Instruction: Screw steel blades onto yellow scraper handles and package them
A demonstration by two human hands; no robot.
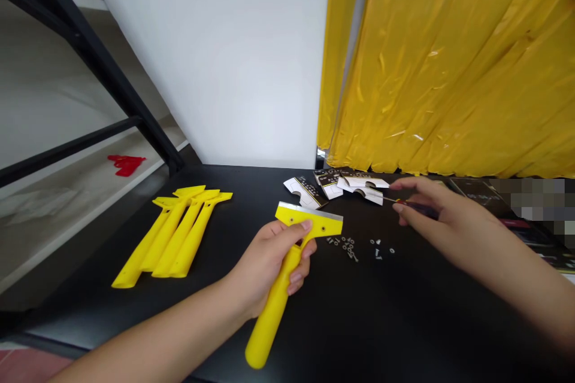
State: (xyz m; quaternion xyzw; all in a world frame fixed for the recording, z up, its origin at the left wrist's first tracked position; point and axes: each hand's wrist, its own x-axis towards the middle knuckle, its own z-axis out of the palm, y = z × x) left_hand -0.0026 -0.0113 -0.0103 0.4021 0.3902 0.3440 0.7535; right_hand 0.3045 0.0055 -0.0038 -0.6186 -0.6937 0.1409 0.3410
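My left hand (281, 257) is wrapped round a yellow scraper (274, 305), thumb on its head, handle pointing down toward me. A metal blade strip runs along the scraper's top edge, and two small holes show in the head. To the right, my right hand (424, 206) holds a screwdriver (424, 209) with a thin shaft and dark handle, its tip pointing left at the white and black cardboard sleeves (363, 191). Between the hands lie several small screws and nuts (348, 245) on the black table (359, 323).
Several yellow scraper handles (179, 233) lie side by side at the left. Dark printed packages (480, 191) sit at the right edge. A white panel (233, 60) and yellow plastic sheeting (449, 60) stand behind. On the left shelf lies a red object (127, 164) beside a black frame (112, 72).
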